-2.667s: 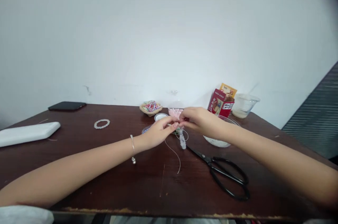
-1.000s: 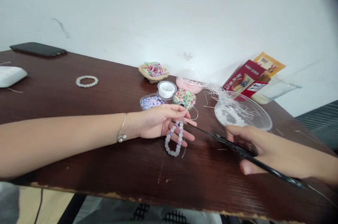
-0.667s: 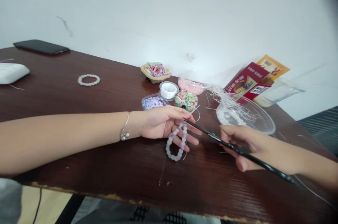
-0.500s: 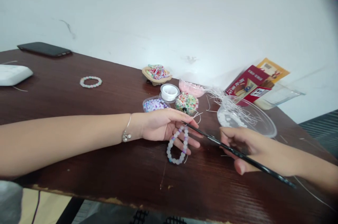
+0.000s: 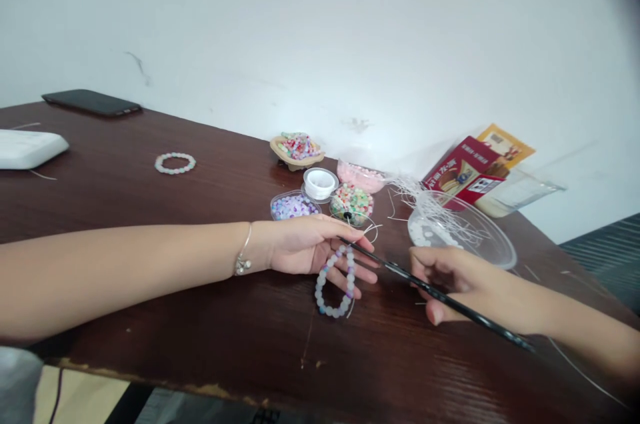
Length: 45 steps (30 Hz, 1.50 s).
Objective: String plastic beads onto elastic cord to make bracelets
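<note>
A loop of whitish and purple beads [image 5: 320, 291] hangs from the fingertips of my left hand [image 5: 320, 247], whose thumb and index finger are pinched while the other fingers stretch out. Thin white string ends stick up beside the pinch. A long, thin black tool [image 5: 450, 293] slants from that pinch down to the right. Its shaft lies across my right hand [image 5: 453, 281], with the fingers curled at it and the thumb below. What exactly the tool's tip touches is too small to tell.
Behind my hands are tubs of purple beads [image 5: 295, 205], mixed beads [image 5: 353, 203] and pink beads [image 5: 361, 177], a white spool [image 5: 320, 183] and a wooden dish [image 5: 287, 157]. A clear bowl [image 5: 503, 251] holds white beads. A finished-looking bracelet [image 5: 175, 163] and a phone [image 5: 93, 103] lie left.
The view has shifted slightly, so the tabletop things sit lower in it. My right hand and the black tool have moved a little to the left. Both hands keep their grips.
</note>
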{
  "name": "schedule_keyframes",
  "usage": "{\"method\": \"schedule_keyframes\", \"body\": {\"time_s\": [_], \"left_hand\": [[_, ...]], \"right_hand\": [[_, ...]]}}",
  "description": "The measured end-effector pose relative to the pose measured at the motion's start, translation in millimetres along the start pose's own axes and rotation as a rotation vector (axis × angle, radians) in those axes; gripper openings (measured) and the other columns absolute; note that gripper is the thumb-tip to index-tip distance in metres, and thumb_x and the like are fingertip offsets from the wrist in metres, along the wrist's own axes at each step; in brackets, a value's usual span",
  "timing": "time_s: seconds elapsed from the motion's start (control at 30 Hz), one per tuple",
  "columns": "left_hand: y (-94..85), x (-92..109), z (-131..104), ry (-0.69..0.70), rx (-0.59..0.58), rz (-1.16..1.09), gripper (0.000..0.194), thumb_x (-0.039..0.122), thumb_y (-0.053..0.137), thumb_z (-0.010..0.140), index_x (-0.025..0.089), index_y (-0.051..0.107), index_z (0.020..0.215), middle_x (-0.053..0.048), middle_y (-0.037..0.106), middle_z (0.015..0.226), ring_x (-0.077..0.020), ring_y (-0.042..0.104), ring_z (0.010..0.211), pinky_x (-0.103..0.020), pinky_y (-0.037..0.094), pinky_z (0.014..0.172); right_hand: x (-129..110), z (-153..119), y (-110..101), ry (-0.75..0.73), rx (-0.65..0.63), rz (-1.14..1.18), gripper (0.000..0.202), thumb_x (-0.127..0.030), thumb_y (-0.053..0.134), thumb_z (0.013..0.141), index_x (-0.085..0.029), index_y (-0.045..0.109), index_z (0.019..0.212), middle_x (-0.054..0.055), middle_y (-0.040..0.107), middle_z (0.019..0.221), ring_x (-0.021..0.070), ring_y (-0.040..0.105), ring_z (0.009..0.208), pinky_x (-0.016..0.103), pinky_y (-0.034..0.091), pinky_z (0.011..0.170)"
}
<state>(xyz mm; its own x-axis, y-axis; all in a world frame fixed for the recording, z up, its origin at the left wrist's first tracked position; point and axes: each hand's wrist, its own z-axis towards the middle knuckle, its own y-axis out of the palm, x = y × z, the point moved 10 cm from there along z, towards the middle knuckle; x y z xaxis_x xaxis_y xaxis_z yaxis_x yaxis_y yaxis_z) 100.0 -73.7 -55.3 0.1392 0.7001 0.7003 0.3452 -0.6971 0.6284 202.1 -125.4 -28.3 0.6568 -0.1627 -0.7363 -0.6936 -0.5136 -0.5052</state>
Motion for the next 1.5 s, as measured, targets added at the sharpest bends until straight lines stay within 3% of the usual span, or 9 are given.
{"method": "schedule_keyframes", "body": {"time_s": [0.17, 0.3, 0.6, 0.83, 1.2, 1.5], "left_hand": [[0.0, -0.4, 1.2, 0.004, -0.027, 0.028, 0.018, 0.02, 0.049, 0.086, 0.011, 0.064, 0.081, -0.01, 0.072, 0.084, -0.0245, 0.067, 0.091, -0.046, 0.052, 0.079], [2.1, -3.6, 1.3, -0.026, -0.08, 0.045, 0.022, 0.021, 0.045, 0.087, 0.012, 0.065, 0.086, -0.011, 0.073, 0.078, -0.0224, 0.07, 0.078, -0.045, 0.049, 0.082], [2.5, -4.2, 1.9, -0.037, -0.084, 0.0, 0.022, 0.02, 0.044, 0.088, 0.012, 0.063, 0.084, -0.011, 0.074, 0.079, -0.024, 0.07, 0.081, -0.048, 0.045, 0.088], [7.4, -5.0, 0.6, -0.055, -0.17, 0.003, 0.013, 0.022, 0.053, 0.084, 0.012, 0.062, 0.083, -0.012, 0.073, 0.089, -0.025, 0.07, 0.084, -0.044, 0.047, 0.084], [6.2, -1.2, 1.4, -0.006, -0.099, 0.003, 0.014, 0.016, 0.05, 0.084, 0.012, 0.06, 0.076, -0.011, 0.073, 0.082, -0.0235, 0.07, 0.08, -0.045, 0.047, 0.085], [-0.1, -2.4, 3.9, -0.021, -0.06, -0.018, 0.016, 0.019, 0.048, 0.082, 0.011, 0.062, 0.076, -0.013, 0.073, 0.081, -0.0246, 0.07, 0.082, -0.047, 0.046, 0.091]], "right_hand": [[6.3, -0.2, -4.3, 0.012, 0.041, -0.034, 0.035, -0.043, 0.068, 0.077, -0.018, 0.043, 0.073, -0.004, 0.049, 0.066, 0.0119, 0.045, 0.065, 0.024, 0.03, 0.058], [8.8, -0.4, -3.4, 0.01, 0.046, -0.024, 0.036, -0.045, 0.064, 0.079, -0.018, 0.041, 0.072, -0.003, 0.05, 0.066, 0.0122, 0.046, 0.064, 0.024, 0.031, 0.058], [6.4, -2.1, 0.9, -0.05, 0.047, -0.071, 0.038, -0.046, 0.062, 0.08, -0.018, 0.038, 0.071, -0.005, 0.037, 0.065, 0.0093, 0.033, 0.061, 0.022, 0.025, 0.055], [-5.0, -6.3, 7.1, -0.094, 0.009, -0.124, 0.045, -0.057, 0.061, 0.076, -0.019, 0.037, 0.076, -0.004, 0.035, 0.07, 0.0109, 0.029, 0.064, 0.023, 0.024, 0.057], [-13.8, 3.1, 14.0, -0.156, -0.072, -0.05, 0.045, -0.06, 0.055, 0.079, -0.019, 0.037, 0.077, -0.004, 0.034, 0.071, 0.0105, 0.028, 0.063, 0.024, 0.023, 0.056], [-23.1, 7.9, 14.2, -0.171, -0.064, -0.05, 0.046, -0.062, 0.054, 0.079, -0.018, 0.041, 0.077, -0.003, 0.036, 0.07, 0.0097, 0.03, 0.063, 0.023, 0.025, 0.054]]}}
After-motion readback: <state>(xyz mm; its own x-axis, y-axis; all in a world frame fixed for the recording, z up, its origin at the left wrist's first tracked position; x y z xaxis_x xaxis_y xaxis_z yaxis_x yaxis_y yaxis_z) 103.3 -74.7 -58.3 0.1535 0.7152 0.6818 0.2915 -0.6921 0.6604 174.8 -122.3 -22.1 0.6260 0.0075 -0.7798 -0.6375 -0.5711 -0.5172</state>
